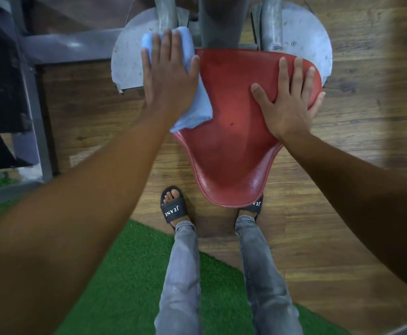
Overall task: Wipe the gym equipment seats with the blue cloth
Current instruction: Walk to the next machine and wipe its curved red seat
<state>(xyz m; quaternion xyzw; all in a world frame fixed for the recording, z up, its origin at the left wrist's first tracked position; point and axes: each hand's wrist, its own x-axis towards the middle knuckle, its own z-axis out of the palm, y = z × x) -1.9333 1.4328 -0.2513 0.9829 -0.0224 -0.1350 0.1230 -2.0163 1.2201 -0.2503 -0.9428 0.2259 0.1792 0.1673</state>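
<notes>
A red padded seat (234,146) of a gym machine fills the middle of the head view, wide at the far end and narrow toward my feet. My left hand (167,76) lies flat, fingers spread, pressing the blue cloth (192,112) onto the seat's far left edge. The cloth sticks out beyond my fingertips and below my palm. My right hand (287,100) rests flat on the seat's far right corner, fingers apart, with the little finger curled over the rim.
Grey metal posts (166,13) and a round grey base plate (301,32) stand behind the seat. A dark machine frame (28,76) is at the left. The floor is wood (357,165) with green turf (125,274) near my sandalled feet (172,206).
</notes>
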